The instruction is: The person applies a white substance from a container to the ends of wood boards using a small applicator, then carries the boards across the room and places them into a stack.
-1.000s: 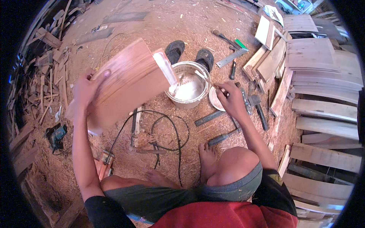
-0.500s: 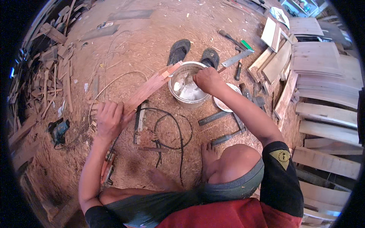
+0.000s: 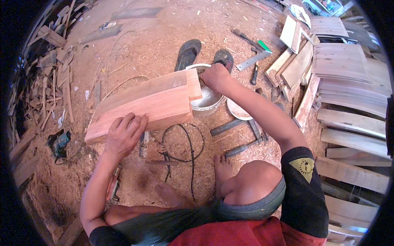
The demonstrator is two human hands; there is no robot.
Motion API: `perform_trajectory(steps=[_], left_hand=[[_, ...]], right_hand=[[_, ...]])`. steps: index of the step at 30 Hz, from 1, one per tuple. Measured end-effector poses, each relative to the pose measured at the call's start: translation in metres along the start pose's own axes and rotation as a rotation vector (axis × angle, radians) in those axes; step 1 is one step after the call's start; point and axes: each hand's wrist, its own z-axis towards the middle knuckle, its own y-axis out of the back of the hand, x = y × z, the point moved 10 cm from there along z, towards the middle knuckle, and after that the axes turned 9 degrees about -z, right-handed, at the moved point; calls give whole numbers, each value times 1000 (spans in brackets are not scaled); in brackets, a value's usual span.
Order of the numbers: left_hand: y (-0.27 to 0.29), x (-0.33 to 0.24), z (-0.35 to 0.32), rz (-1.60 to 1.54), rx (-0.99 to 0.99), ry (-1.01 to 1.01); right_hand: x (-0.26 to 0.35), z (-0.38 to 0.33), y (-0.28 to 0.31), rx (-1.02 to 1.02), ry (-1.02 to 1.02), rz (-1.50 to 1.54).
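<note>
One reddish wooden board [image 3: 147, 104], broad and flat, held tilted above the sawdust-covered floor [image 3: 164, 45], low end at the left, high end at the right over a white bucket [image 3: 207, 104]. Smooth pale-red face with fine grain running lengthwise; square notch cut out of the upper right corner, leaving a short stepped tongue beside the bucket rim. Left hand [image 3: 123, 133] gripping the board's lower near edge, fingers curled over onto the face. Right hand [image 3: 215, 77] closed into a fist at the bucket's far rim, just beside the board's notched end; whatever lies inside that fist hidden, so cannot tell what, if anything, is held. Under the board, a black cable [image 3: 184, 143] looped across the sawdust. Beyond the bucket, a pair of dark sandals [image 3: 188, 53]. To the right, a metal square [image 3: 252, 60], a small white dish [image 3: 238, 110], metal bars [image 3: 240, 137] and stacked pale planks [image 3: 340, 69]. At far left, a green power tool [image 3: 59, 141] near scrap wood. Bare foot [image 3: 223, 170] and bent knee in the lower middle.
</note>
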Motion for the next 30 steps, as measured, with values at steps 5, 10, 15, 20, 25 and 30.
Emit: perform_trajectory(steps=[5, 10, 15, 20, 25, 30], left_hand=[[-14, -11, -1, -96, 40, 25], [-35, -20, -3, -115, 123, 26], [-50, -21, -9, -97, 136, 44], [-50, -29, -7, -85, 122, 19], [-45, -31, -6, -80, 123, 25], [-47, -31, -7, -71, 123, 28]], right_hand=[[7, 18, -26, 74, 7, -22], [10, 4, -36, 87, 53, 66], [-18, -19, 0, 107, 43, 258], [-63, -56, 20, 62, -110, 333], [-112, -95, 41, -135, -112, 589], [-135, -111, 70, -303, -100, 852]])
